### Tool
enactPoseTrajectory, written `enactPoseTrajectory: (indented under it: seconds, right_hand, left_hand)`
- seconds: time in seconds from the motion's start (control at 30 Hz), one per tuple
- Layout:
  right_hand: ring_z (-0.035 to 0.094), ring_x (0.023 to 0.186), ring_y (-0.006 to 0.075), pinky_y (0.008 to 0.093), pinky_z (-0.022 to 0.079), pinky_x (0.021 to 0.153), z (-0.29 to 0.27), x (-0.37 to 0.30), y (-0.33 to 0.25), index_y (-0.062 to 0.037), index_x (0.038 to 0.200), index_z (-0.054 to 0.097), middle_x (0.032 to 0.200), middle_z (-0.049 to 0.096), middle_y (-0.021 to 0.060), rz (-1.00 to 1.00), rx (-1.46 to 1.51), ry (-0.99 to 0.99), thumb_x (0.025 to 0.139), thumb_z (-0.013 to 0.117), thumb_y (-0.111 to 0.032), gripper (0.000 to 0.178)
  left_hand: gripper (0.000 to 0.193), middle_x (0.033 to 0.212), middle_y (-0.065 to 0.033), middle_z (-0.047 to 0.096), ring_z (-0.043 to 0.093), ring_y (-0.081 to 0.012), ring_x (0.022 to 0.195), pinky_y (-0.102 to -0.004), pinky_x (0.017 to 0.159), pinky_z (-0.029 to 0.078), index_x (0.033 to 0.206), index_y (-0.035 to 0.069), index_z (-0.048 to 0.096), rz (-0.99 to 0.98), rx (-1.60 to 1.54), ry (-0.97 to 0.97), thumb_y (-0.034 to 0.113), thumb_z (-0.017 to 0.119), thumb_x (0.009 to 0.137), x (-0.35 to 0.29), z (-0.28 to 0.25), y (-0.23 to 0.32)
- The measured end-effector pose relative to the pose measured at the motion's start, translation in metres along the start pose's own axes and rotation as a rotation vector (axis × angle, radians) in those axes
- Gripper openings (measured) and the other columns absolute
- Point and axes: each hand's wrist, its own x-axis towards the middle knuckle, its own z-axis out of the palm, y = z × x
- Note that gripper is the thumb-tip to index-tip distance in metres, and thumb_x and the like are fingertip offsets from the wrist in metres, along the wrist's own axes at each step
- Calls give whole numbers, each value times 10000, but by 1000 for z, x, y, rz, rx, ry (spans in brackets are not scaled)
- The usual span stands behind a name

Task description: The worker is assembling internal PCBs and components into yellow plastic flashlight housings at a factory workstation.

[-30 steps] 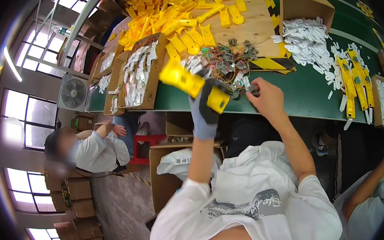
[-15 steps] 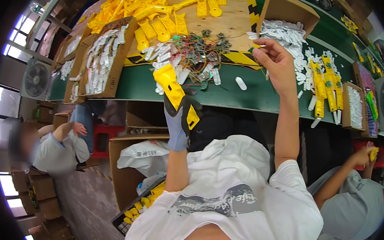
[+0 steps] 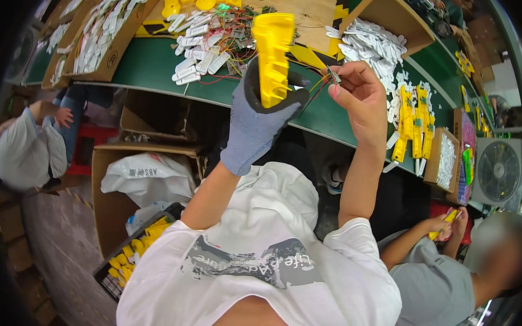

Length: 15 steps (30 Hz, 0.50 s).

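My gloved left hand (image 3: 261, 106) is closed round a yellow plastic housing (image 3: 272, 59), tilted upright so that its ribbed hollow side faces right. To the right of it my bare right hand (image 3: 361, 91) pinches a small circuit board (image 3: 334, 78) with thin coloured wires that trail toward the left hand. Beyond the hands, on the table, lies a tangle of wired circuit boards (image 3: 242, 33). White plastic pieces (image 3: 202, 49) are heaped beside that tangle.
A carton of white parts (image 3: 95, 39) stands at the left, another box (image 3: 389, 21) at the back right. Yellow assemblies (image 3: 416, 121) lie along the right edge. Co-workers sit on both sides; one person's hands (image 3: 448, 225) hold a yellow piece. A black crate (image 3: 111, 273) stands below.
The yellow housing has been turned over, its ribbed inside now showing. My right hand has come closer to it, a wired board now plain between the fingers. The whole view has shifted.
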Motion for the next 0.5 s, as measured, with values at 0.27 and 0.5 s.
enactPoseTrajectory:
  seconds: [0.27,0.5]
  right_hand:
    - [602,848,136,258,490,789,13,-2,13,-15,919,544,947,620,100,13,16,-23,698,717,47,287]
    - [579,805,109,242,474,754,13,-2,19,-19,909,544,945,612,87,39,-24,8,676,730,50,306]
  left_hand:
    - [571,881,-75,632,613,-154,767,-289,679,487,1178,28,472,162,282,134,82,741,677,-6,5,-14]
    - [377,868,-59,635,602,-130,761,-270,680,480,1009,32,548,163,255,166,61,738,686,-4,10,-14]
